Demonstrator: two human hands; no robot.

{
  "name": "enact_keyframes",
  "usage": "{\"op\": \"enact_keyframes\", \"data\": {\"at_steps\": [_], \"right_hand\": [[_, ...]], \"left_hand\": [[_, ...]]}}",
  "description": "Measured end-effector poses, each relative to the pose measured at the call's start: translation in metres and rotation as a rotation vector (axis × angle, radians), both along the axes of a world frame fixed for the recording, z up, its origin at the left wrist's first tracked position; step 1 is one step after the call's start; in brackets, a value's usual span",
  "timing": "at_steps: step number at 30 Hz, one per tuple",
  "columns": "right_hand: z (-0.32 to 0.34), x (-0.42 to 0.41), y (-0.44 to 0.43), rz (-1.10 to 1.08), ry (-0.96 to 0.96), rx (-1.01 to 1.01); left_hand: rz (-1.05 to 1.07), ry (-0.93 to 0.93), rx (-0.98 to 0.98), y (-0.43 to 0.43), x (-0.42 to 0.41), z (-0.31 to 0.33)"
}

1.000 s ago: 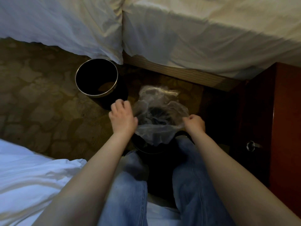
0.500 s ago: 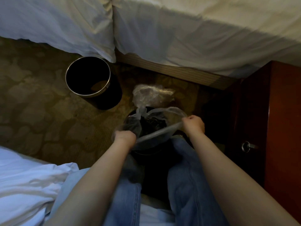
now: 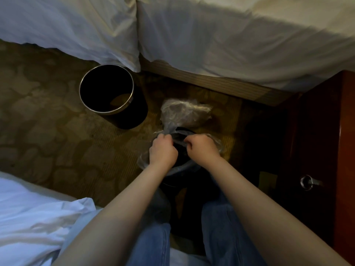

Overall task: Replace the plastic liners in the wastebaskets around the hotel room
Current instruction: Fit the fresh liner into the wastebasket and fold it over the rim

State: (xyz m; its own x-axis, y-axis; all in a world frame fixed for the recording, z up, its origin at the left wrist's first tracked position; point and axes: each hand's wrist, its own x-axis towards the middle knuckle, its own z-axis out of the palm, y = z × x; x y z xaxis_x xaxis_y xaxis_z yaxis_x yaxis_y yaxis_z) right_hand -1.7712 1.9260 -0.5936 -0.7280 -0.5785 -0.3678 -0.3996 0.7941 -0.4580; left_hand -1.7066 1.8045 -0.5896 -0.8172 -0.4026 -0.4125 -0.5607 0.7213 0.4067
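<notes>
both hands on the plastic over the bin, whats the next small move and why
The left hand and right hand pinch the liner close together over the wastebasket mouth; its near edge laps the rim and slack bunches beyond the far side. So probably spread them and draw it down over the far rim.

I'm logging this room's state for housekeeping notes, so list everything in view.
Carpet: olive, patterned.
Unlined wastebasket: one, black with silver rim, on carpet, upper left.
Near wastebasket: one, black, between the knees.
Plastic liner: one, clear, over near wastebasket's rim.
Bunched plastic: one, clear, on carpet just beyond; possibly the liner's excess.
Beds: two, white bedding; far bed top, near bed lower left.
Nightstand: one, red-brown, right.
Jeans: blue, bottom.
Left hand, right hand: one each, both gripping the plastic liner.
</notes>
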Motion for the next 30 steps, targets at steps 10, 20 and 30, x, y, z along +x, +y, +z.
{"op": "enact_keyframes", "data": {"at_steps": [10, 20, 30], "right_hand": [[-0.062, -0.047, -0.026, 0.033, -0.290, 0.280], [-0.113, -0.070, -0.014, -0.337, -0.600, 0.048], [-0.119, -0.071, 0.001, -0.383, -0.517, 0.114]], "left_hand": [[-0.142, -0.206, -0.108, -0.049, -0.024, -0.061], [0.153, -0.370, 0.444, -0.086, -0.035, -0.120], [0.086, -0.403, 0.234, -0.095, -0.029, -0.118]]}}
